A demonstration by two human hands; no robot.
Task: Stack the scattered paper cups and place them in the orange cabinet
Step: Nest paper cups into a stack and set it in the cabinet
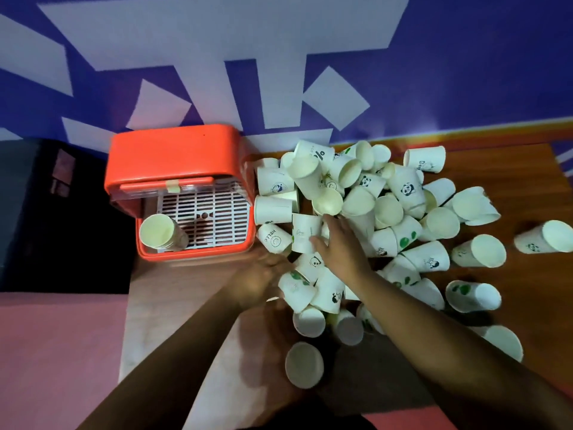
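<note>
My right hand (336, 243), fingers spread, reaches an upright paper cup (305, 232) just ahead; blurred left hand (260, 279) apparently empty.

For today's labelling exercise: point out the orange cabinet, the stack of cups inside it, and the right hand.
orange cabinet (173, 150), head view, top panel.
stack of cups (156, 232), head view, open mouth.
right hand (339, 246), head view, back.

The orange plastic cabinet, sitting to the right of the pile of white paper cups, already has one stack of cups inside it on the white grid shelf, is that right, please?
Not quite: the head view shows the orange plastic cabinet to the left of the pile of white paper cups, not the right. The rest holds: one stack of cups already stands inside on the white grid shelf.
</note>
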